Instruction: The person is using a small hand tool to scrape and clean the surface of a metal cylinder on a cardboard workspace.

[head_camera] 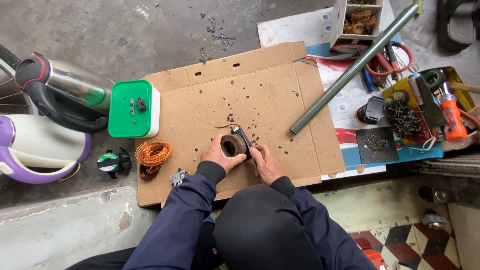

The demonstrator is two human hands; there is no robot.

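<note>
Clearly the work in hand is done on a round, dark, ring-shaped motor core (233, 145), which sits near the front-middle of a flattened cardboard sheet (280, 90) spread on the concrete floor. The left hand (216, 155) is curled around the core's left side and grips it firmly, fingers closed against its wall. The right hand (265, 162) is closed on a thin dark tool (242, 134) whose tip lies at the core's upper right edge, touching it; whether the tip is inside a slot I cannot tell. Small dark scraps are scattered over the cardboard behind the core.

Off the cardboard's left edge lie a coil of copper wire (153, 152) and a green-lidded white box (134, 109); a long grey pipe (352, 70) crosses its right rear corner.

By my judgement, the step is prying or scraping at the core's rim. The next move calls for a steady brace from the left hand while the tool is levered with care, so that it does not slip toward the fingers.
</note>
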